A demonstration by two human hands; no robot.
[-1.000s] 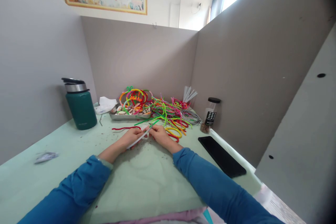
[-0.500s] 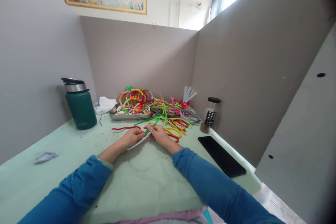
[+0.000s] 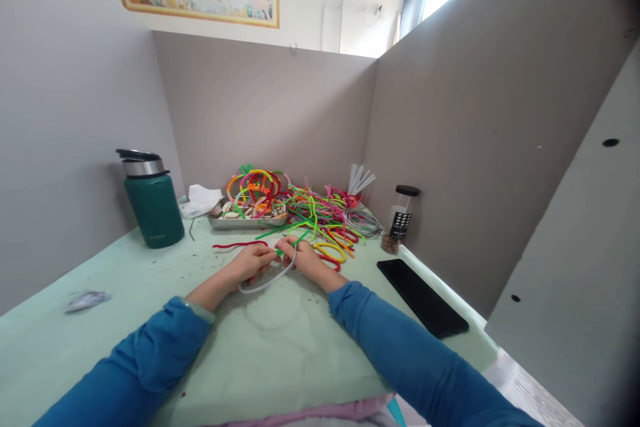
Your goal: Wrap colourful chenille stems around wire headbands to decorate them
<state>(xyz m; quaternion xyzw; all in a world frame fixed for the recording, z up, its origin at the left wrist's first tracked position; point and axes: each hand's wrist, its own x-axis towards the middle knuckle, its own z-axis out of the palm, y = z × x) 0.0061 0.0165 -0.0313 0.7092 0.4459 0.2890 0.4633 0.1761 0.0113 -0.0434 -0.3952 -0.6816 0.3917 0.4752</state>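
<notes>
A thin white curved band (image 3: 267, 287) bows toward me between my hands, just above the table. Pinched near its left side, my left hand (image 3: 251, 263) has its fingers closed on the band. A green pipe cleaner (image 3: 302, 238) sits at the band, a bit of it visible between my fingertips and its free end sticking up past my right hand. My right hand (image 3: 306, 261) is closed on this pipe cleaner, its fingertips close to those of the left. A red pipe cleaner (image 3: 239, 244) lies on the table just beyond my left hand.
A metal tray (image 3: 249, 223) with small pieces and colourful wrapped hoops stands at the back. Beside it spreads a heap of pipe cleaners (image 3: 320, 210). A green bottle (image 3: 154, 208) is at left; a lidded clear jar (image 3: 400, 220) and a black phone-like slab (image 3: 423, 297) are at right.
The white band has swung and curves more toward me. My right hand has shifted slightly, and the green pipe cleaner's free end has moved a little right and down.
</notes>
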